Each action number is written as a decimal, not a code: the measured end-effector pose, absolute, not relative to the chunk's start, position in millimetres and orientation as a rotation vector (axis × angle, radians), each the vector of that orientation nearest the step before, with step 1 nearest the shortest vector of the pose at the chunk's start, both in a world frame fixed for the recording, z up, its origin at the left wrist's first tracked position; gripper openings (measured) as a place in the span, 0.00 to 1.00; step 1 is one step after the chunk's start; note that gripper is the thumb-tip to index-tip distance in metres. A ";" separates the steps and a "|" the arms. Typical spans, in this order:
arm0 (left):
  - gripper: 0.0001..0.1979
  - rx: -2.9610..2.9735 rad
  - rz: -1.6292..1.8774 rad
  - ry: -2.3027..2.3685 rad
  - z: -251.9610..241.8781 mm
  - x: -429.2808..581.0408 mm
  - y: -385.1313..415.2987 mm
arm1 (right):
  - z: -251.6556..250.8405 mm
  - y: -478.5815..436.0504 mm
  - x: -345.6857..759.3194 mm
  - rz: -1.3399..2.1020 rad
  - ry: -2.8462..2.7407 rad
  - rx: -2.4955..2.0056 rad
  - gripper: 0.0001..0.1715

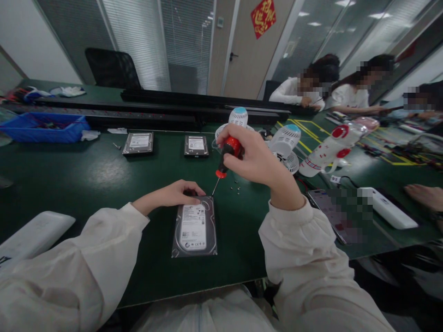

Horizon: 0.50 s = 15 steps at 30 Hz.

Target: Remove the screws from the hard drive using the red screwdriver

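Observation:
A hard drive point(194, 230) with a white label lies flat on the green table, near its front edge. My left hand point(175, 192) rests on the drive's far left corner, thumb on the top face and fingers bent over the far edge. In my right hand point(247, 154) is a red and black screwdriver point(226, 157), gripped by its handle. Its thin shaft slants down to the left, and the tip meets the drive's far right corner. Several small screws point(236, 188) lie on the table right of the tip.
Two more drives point(138, 143) point(196, 145) lie farther back. A blue bin point(46, 128) stands at the far left. White fans point(285, 140), a bottle point(328, 150), a phone point(334, 216) and a white power bank point(387, 207) are at the right. People sit beyond.

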State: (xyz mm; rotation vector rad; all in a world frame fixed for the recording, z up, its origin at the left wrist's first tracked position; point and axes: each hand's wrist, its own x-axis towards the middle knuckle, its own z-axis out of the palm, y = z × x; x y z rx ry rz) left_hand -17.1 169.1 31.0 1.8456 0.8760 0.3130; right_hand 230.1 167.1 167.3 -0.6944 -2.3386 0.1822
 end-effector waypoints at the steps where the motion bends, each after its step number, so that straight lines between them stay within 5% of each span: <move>1: 0.21 1.844 0.316 0.872 31.0 -17.2 169.2 | 167.6 166.7 230.5 0.190 -2.349 -0.686 0.14; 9: 0.22 1.831 0.291 0.892 35.6 -16.0 167.7 | 168.2 165.4 229.9 0.201 -2.332 -0.757 0.05; 15: 0.21 1.831 0.312 0.881 37.3 -15.2 166.5 | 167.8 166.1 229.9 0.195 -2.372 -0.661 0.14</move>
